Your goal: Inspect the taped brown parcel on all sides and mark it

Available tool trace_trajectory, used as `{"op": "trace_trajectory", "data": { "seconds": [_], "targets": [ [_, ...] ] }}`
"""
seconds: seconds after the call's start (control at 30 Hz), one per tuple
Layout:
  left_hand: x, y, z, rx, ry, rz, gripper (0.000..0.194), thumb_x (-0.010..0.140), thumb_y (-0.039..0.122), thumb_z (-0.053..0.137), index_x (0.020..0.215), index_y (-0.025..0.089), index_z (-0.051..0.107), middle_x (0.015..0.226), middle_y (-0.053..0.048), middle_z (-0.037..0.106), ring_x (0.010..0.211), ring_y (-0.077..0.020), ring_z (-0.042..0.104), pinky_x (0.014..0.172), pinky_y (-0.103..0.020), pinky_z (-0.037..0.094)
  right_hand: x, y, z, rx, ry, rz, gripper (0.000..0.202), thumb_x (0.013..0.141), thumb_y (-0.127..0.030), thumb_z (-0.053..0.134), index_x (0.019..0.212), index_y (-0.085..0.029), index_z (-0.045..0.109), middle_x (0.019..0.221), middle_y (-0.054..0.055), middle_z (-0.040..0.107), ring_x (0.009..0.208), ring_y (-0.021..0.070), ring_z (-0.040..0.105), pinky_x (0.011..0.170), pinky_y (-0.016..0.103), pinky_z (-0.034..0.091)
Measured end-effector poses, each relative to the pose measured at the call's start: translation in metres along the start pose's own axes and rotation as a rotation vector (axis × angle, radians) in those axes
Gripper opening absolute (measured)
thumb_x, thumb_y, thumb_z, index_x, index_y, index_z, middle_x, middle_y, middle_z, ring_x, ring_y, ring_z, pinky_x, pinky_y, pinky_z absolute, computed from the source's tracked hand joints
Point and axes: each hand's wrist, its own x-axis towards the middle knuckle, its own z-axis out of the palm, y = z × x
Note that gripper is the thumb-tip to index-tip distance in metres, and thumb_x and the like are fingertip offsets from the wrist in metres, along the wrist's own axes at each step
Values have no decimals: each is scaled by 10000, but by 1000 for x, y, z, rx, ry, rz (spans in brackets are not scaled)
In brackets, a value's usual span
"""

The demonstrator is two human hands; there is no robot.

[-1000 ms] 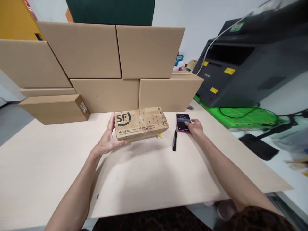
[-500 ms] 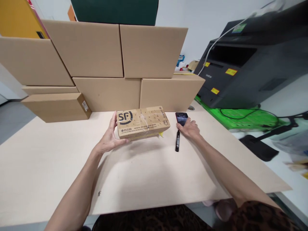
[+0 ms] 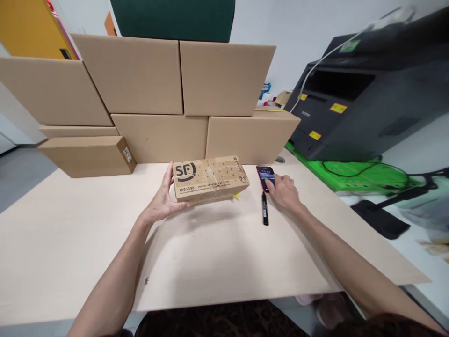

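My left hand (image 3: 164, 199) grips the left end of a cardboard shipping box (image 3: 210, 175) printed with a large SF logo, thumb along its front lower edge and fingers behind its left side. Clear tape runs over the top, and a bit of yellow shows under the front right corner. To the right, a phone (image 3: 266, 173) lies face up on the table, its lit screen reading 14:47. My right hand (image 3: 285, 191) rests over its lower right part, a digit stretched onto the screen. Just below the phone lies a black marker pen (image 3: 264, 210), apart from my fingers.
Stacked brown cartons (image 3: 154, 135) form a wall along the back of the wooden table (image 3: 87, 243). A flat brown box (image 3: 87, 157) stands at the left, and a dark green box (image 3: 171, 18) on top. On the right are a dark printer (image 3: 333, 112) and a black stand (image 3: 380, 217).
My right hand has come off the marker's upper end and shifted right, with a digit now on the phone screen. The marker has turned slightly. My left hand still holds the box.
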Motion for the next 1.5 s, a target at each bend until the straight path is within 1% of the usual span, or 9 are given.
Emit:
{"op": "trace_trajectory", "data": {
  "seconds": [0.17, 0.27, 0.5, 0.8, 1.0, 1.13, 1.23, 1.37, 1.5],
  "targets": [
    [-1, 4, 1, 2, -6, -28, 1523, 684, 535, 1009, 1781, 369, -35, 1852, -194, 175, 1676, -501, 275, 1355, -733, 217, -33, 17, -4, 28, -150, -507, 548, 983, -79, 433, 1434, -264, 683, 1459, 156, 665, 1292, 312, 663, 1117, 455, 527],
    [0, 6, 1, -2, -3, -36, 1530, 680, 541, 1008, 1779, 373, -43, 1843, -190, 213, 1678, -491, 277, 1358, -726, 218, -42, 25, 2, 82, -169, -737, 519, 945, -34, 444, 1300, -264, 746, 1389, 158, 707, 1244, 307, 703, 1079, 465, 566],
    [-1, 6, 4, -15, 27, -51, 1537, 663, 561, 1012, 1781, 380, -28, 1855, -185, 180, 1668, -490, 303, 1344, -718, 279, -38, 29, 13, 140, -132, -834, 409, 983, -67, 418, 1151, -228, 754, 1221, 158, 751, 1099, 304, 755, 1013, 480, 628],
    [2, 7, 13, -105, 133, -144, 1555, 612, 594, 995, 1794, 227, 54, 1819, -233, 278, 1675, -475, 295, 1384, -666, 186, -16, 10, 27, 65, -27, -706, 562, 921, 26, 367, 1332, -132, 717, 1346, 242, 728, 1225, 368, 732, 1070, 542, 598],
    [3, 9, 14, -124, 135, -136, 1512, 615, 557, 991, 1794, 244, 98, 1788, -219, 362, 1664, -470, 321, 1371, -665, 224, 8, -1, 33, 196, -21, -662, 450, 940, -17, 417, 1165, -179, 772, 1310, 208, 744, 1274, 336, 711, 1111, 481, 573],
    [3, 10, 15, -146, 147, -143, 1514, 600, 527, 1003, 1793, 235, 118, 1795, -219, 347, 1669, -477, 303, 1377, -663, 202, 27, 1, 37, 361, 18, -584, 379, 898, -68, 490, 1095, -183, 793, 1301, 216, 763, 1315, 373, 698, 1180, 570, 520],
    [3, 12, 16, -212, 137, -136, 1497, 607, 495, 1006, 1793, 246, 126, 1812, -211, 315, 1682, -473, 274, 1385, -656, 177, 34, -7, 37, 536, 95, -480, 397, 996, -260, 478, 1267, -187, 759, 1436, 225, 718, 1437, 410, 629, 1228, 655, 464],
    [0, 14, 18, -317, 87, -132, 1468, 624, 445, 1007, 1792, 262, 137, 1834, -194, 269, 1698, -466, 240, 1389, -632, 187, 15, -42, 28, 857, 127, -389, 625, 1112, -569, 221, 1635, -316, 451, 1578, 136, 655, 1447, 308, 656, 1151, 571, 573],
    [-3, 13, 22, -401, 119, -162, 1495, 566, 432, 1038, 1781, 271, 183, 1837, -192, 265, 1694, -472, 253, 1378, -598, 250, -24, -88, 9, 1627, -133, -303, 677, 958, -820, 524, 1504, -425, 587, 1666, 5, 596, 1573, 304, 531, 1268, 563, 477]
  ]
}}
